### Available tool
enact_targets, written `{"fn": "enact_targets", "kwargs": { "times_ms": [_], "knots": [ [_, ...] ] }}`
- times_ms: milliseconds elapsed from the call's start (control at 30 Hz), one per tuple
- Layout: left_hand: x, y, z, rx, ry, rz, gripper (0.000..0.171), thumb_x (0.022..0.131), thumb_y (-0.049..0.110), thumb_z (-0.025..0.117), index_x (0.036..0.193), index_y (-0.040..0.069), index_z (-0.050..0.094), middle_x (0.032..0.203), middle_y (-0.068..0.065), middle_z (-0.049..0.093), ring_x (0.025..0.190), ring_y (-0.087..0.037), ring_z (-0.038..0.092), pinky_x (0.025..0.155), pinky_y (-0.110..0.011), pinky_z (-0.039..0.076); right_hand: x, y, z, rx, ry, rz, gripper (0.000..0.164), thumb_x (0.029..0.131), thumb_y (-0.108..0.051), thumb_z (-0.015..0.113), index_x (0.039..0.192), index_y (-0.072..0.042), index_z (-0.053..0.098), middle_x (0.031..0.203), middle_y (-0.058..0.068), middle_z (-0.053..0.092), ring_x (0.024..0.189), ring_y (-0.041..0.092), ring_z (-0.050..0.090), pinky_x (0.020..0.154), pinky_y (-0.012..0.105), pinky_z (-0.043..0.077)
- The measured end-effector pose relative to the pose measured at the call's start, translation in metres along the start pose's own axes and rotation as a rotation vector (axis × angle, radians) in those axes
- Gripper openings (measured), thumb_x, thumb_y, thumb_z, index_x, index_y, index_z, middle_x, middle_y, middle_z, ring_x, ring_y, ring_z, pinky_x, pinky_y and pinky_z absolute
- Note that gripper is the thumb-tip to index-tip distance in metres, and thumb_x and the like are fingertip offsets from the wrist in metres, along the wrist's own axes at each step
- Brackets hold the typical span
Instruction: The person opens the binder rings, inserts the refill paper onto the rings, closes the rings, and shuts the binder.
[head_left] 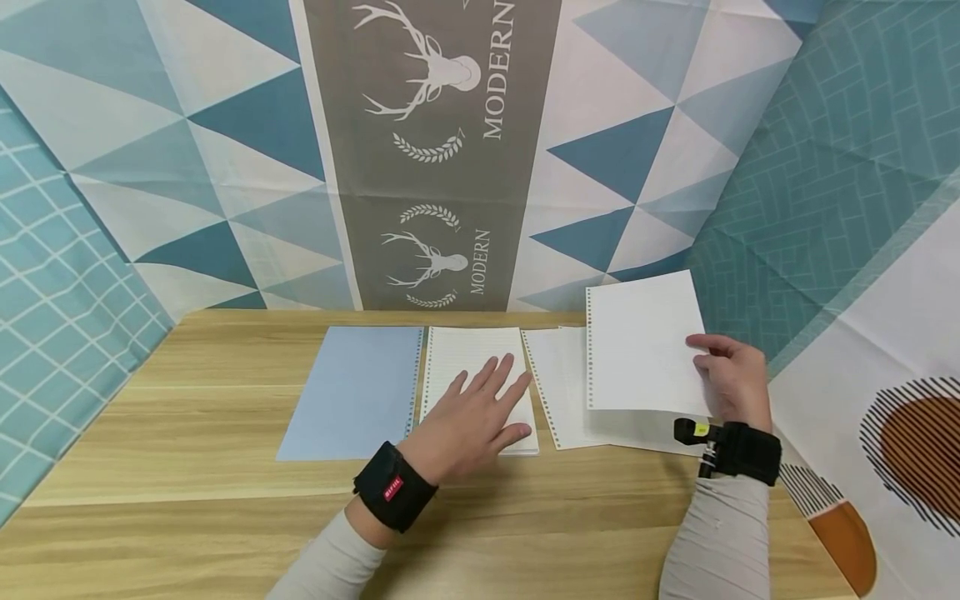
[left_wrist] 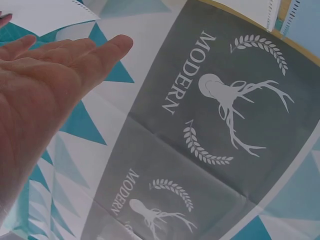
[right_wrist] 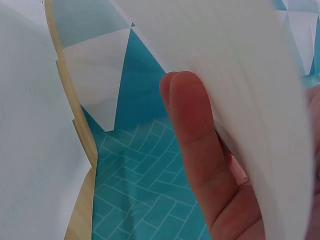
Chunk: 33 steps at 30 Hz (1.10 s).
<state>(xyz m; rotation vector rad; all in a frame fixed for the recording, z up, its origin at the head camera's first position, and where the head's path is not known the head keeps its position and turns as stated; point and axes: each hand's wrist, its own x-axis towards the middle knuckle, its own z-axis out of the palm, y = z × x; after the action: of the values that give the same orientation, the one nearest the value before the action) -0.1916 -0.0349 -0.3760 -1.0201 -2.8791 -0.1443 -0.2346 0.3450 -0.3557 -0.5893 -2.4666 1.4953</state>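
Note:
My right hand [head_left: 735, 379] pinches the right edge of a white loose-leaf sheet [head_left: 641, 346], its punched holes running down the left side. That sheet is raised above other white sheets [head_left: 557, 392] lying on the table. In the right wrist view the sheet [right_wrist: 250, 65] bends between the thumb and the fingers. My left hand [head_left: 472, 421], fingers straight and spread, is over a stack of lined hole-punched paper [head_left: 468, 342]; whether it touches the paper I cannot tell. The left wrist view shows that hand [left_wrist: 45, 85] with nothing in its grasp.
Left of the lined stack lies a light blue punched cover [head_left: 356, 387], its holes facing the stack. Everything rests on a wooden table [head_left: 187, 433]. A patterned cloth [head_left: 442, 183] hangs behind the table's far edge, with more cloth at both sides.

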Motion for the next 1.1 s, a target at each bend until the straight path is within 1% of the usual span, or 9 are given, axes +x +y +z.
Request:
{"fn": "enact_targets", "kwargs": {
  "times_ms": [200,333,467,600,667,867,1000,1100],
  "knots": [
    [-0.001,-0.005,-0.002,-0.022,0.019,-0.013,0.070,0.105,0.060,0.033,0.163,0.022,0.024,0.172,-0.011,0.017,0.159,-0.030,0.020,0.121,-0.060,0.031,0.000,-0.002,0.003,-0.010,-0.007,-0.024,0.040,0.100,-0.006,0.053,0.140,-0.004,0.061,0.146,0.010,0.047,0.126,0.025,0.038,0.096,0.029,0.039],
    [-0.001,-0.008,-0.003,-0.028,0.030,-0.011,0.070,0.106,0.060,0.032,0.163,0.021,0.025,0.172,-0.011,0.018,0.159,-0.030,0.022,0.120,-0.060,0.032,-0.002,-0.005,0.006,-0.019,-0.004,-0.045,0.040,0.100,-0.006,0.053,0.139,-0.004,0.061,0.147,0.012,0.048,0.126,0.026,0.039,0.097,0.032,0.039],
    [-0.001,-0.012,-0.005,-0.042,0.039,-0.026,0.069,0.106,0.060,0.033,0.163,0.021,0.026,0.171,-0.011,0.019,0.159,-0.030,0.022,0.120,-0.060,0.031,-0.003,-0.009,0.009,-0.018,-0.010,-0.064,0.040,0.100,-0.005,0.051,0.139,-0.003,0.061,0.149,0.014,0.048,0.127,0.028,0.039,0.101,0.037,0.039],
    [-0.002,-0.016,-0.007,-0.060,0.043,-0.041,0.068,0.106,0.059,0.034,0.163,0.022,0.025,0.171,-0.011,0.019,0.159,-0.029,0.022,0.121,-0.060,0.031,-0.004,-0.011,0.011,-0.005,-0.027,-0.065,0.040,0.101,-0.004,0.050,0.140,-0.003,0.060,0.151,0.015,0.046,0.128,0.030,0.038,0.105,0.042,0.039],
    [-0.003,-0.018,-0.009,-0.065,0.044,-0.046,0.068,0.106,0.058,0.034,0.163,0.022,0.025,0.171,-0.011,0.019,0.159,-0.029,0.022,0.121,-0.060,0.031,-0.005,-0.012,0.012,0.002,-0.033,-0.060,0.041,0.101,-0.005,0.050,0.141,-0.004,0.059,0.151,0.015,0.046,0.128,0.030,0.038,0.105,0.042,0.039],
    [-0.003,-0.024,-0.011,-0.067,0.060,-0.054,0.068,0.106,0.057,0.035,0.163,0.020,0.026,0.171,-0.012,0.020,0.158,-0.030,0.023,0.120,-0.061,0.031,-0.007,-0.017,0.017,0.022,-0.042,-0.053,0.041,0.102,-0.004,0.048,0.141,-0.004,0.059,0.154,0.016,0.044,0.131,0.033,0.037,0.111,0.046,0.040],
    [-0.003,-0.028,-0.011,-0.078,0.058,-0.060,0.068,0.106,0.057,0.035,0.163,0.020,0.026,0.171,-0.012,0.019,0.158,-0.031,0.023,0.120,-0.062,0.030,-0.007,-0.018,0.018,0.006,-0.058,-0.076,0.041,0.101,-0.003,0.047,0.141,-0.004,0.059,0.155,0.017,0.043,0.133,0.034,0.037,0.113,0.049,0.038],
    [-0.003,-0.030,-0.013,-0.082,0.056,-0.070,0.069,0.106,0.058,0.035,0.163,0.020,0.025,0.171,-0.013,0.019,0.158,-0.032,0.022,0.121,-0.062,0.029,-0.008,-0.020,0.018,-0.011,-0.069,-0.098,0.041,0.101,-0.003,0.047,0.140,-0.004,0.060,0.155,0.017,0.043,0.133,0.034,0.037,0.111,0.048,0.039]
  ]
}}
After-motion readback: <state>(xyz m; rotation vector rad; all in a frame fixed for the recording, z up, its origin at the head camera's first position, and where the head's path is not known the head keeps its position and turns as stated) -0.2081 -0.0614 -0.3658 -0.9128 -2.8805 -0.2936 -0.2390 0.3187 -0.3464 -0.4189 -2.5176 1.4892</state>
